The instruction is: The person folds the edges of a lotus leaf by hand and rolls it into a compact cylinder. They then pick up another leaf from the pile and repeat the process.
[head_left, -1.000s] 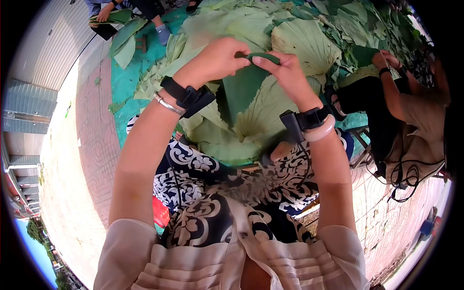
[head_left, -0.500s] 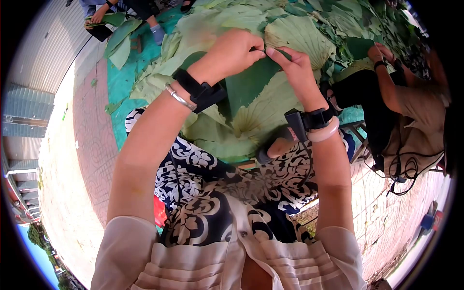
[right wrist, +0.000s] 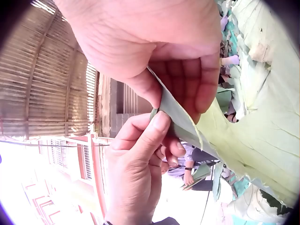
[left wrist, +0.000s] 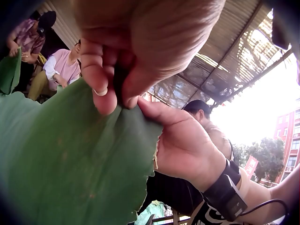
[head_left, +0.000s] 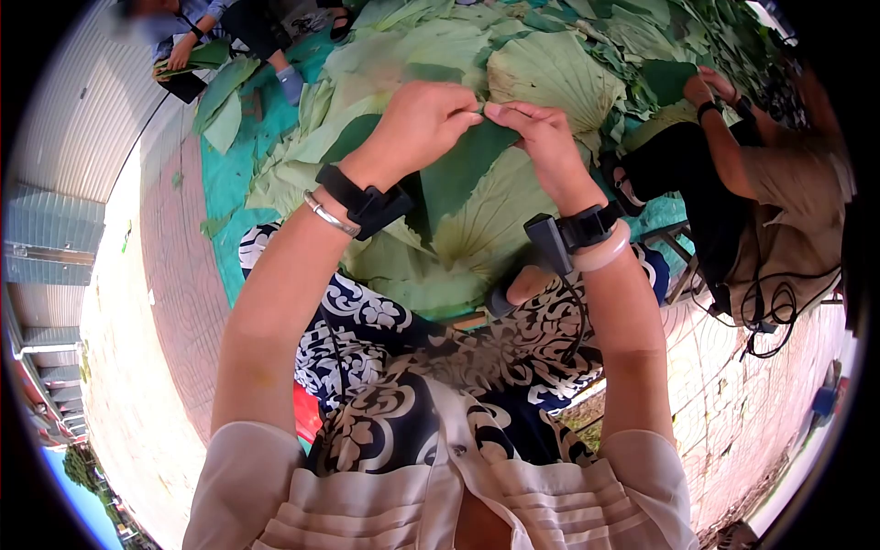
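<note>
Between both hands a large green lotus leaf (head_left: 463,170) hangs from its upper edge. My left hand (head_left: 417,124) pinches that edge between thumb and fingers. Right beside it, the thumb and fingers of my right hand (head_left: 545,137) pinch the same edge, the two thumbs almost meeting. In the left wrist view the leaf (left wrist: 70,154) spreads wide below the fingers, with a ragged torn side near the right hand (left wrist: 183,145). From the right wrist, the leaf (right wrist: 180,112) appears folded, passing between the right thumb and fingers.
Pale lotus leaves (head_left: 550,78) lie heaped in front of my knees on a green sheet (head_left: 220,165). A person (head_left: 770,174) sits at the right holding a leaf, and another person (head_left: 197,41) does likewise at the far left. Paved ground (head_left: 137,302) runs along the left.
Both hands rose a little, then came back down, keeping hold of the leaf. The folded edge that stuck out over the right fingers a second ago no longer shows there.
</note>
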Demonstrator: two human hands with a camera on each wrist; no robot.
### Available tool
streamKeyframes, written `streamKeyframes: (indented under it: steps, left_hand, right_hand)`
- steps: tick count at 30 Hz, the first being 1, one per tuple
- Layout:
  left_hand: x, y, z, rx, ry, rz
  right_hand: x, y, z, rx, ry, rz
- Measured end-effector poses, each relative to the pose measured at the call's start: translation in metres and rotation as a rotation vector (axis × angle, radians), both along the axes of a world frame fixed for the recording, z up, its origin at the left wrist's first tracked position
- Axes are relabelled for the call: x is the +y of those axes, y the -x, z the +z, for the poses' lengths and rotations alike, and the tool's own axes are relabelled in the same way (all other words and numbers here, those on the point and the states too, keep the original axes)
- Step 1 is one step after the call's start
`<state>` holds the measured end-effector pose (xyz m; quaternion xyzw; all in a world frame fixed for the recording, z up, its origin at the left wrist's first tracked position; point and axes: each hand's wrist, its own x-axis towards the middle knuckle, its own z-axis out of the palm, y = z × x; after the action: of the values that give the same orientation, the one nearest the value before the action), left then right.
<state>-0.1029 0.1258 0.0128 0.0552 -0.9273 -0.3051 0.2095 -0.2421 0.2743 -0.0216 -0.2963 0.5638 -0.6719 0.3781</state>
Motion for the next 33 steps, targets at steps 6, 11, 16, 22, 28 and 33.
streamKeyframes:
  steps: [6, 11, 16, 22, 28, 33]
  left_hand:
    - [0.004, -0.001, 0.0, 0.028, -0.002, 0.008]
    - [-0.001, 0.0, -0.003, 0.023, -0.034, 0.026]
    - [-0.005, -0.004, -0.001, -0.095, -0.087, 0.038]
    - [-0.006, -0.008, 0.002, -0.121, -0.105, 0.014]
    - [-0.006, -0.006, -0.003, -0.027, -0.132, -0.006]
    - [-0.008, -0.008, -0.005, -0.026, -0.075, 0.046]
  right_hand:
    - [-0.001, -0.001, -0.002, -0.183, 0.041, 0.006]
    - [-0.006, 0.0, -0.006, -0.162, 0.001, -0.001]
    - [-0.005, 0.003, -0.009, -0.038, -0.029, 0.096]
    - [-0.008, 0.001, -0.013, -0.005, -0.051, 0.104]
    - [-0.011, 0.001, -0.013, -0.107, -0.021, 0.069]
    - [-0.011, 0.001, -0.011, -0.028, -0.046, 0.119]
